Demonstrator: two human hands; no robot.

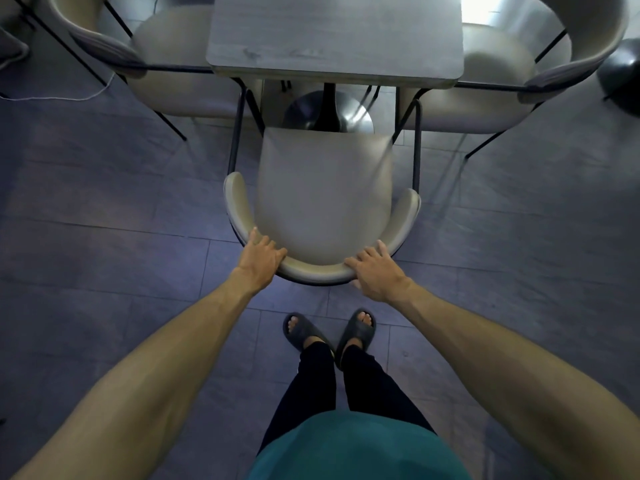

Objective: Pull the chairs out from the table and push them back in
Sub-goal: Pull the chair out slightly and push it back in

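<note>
A beige chair with a curved backrest and thin black legs stands in front of me, its seat wholly clear of the grey table. My left hand grips the left side of the backrest rim, fingers over its top. On the right side of the rim my right hand holds on the same way. Both arms reach forward and down to the chair.
Two more beige chairs are tucked at the table's left and right sides. The table's round metal base sits under it. A white cable lies on the dark tiled floor at left. My sandalled feet stand just behind the chair.
</note>
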